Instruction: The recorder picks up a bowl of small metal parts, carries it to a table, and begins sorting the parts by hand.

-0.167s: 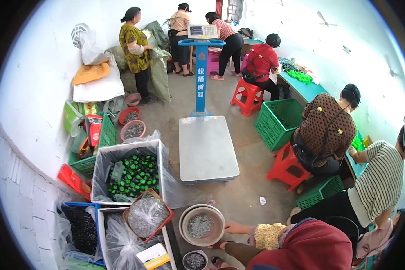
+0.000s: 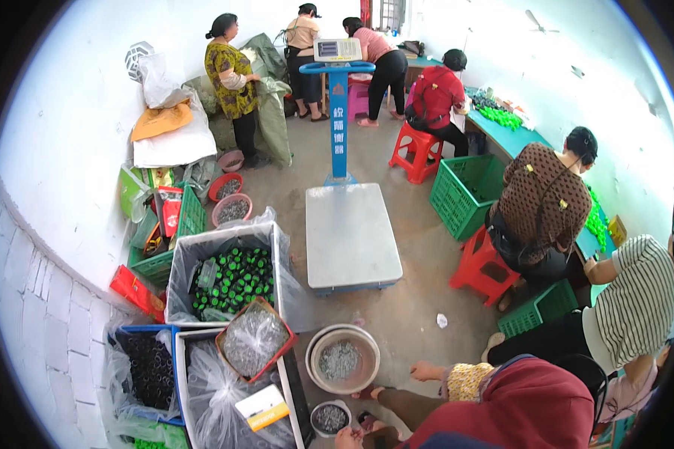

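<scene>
Neither my left hand nor my right hand shows in the head view. Close in front of me at the lower right, a person in a maroon top [image 2: 505, 404] sits low and faces left. That person's hand [image 2: 425, 371], below a yellow patterned cuff [image 2: 468, 380], hovers apart from a pale basin [image 2: 367, 370] that holds small metal-looking pieces [image 2: 338, 360]. Another hand [image 2: 348, 438] at the lower edge, apparently the same person's, is beside a small bowl of dark pieces [image 2: 329, 417]. What it holds, if anything, I cannot make out.
A platform scale [image 2: 353, 236] stands mid-floor. Left of it are a crate of green-capped black parts [image 2: 234, 284], a tray with a clear bag [image 2: 253, 340] and a bin of black rings [image 2: 144, 367]. Several people work along the right-hand bench [image 2: 528, 142], near red stools [image 2: 483, 266] and green crates [image 2: 468, 194].
The seated person's hand has come away from the basin's rim. Another hand has appeared beside the small bowl. My view has shifted slightly, moving the crates and scale rightward in the picture.
</scene>
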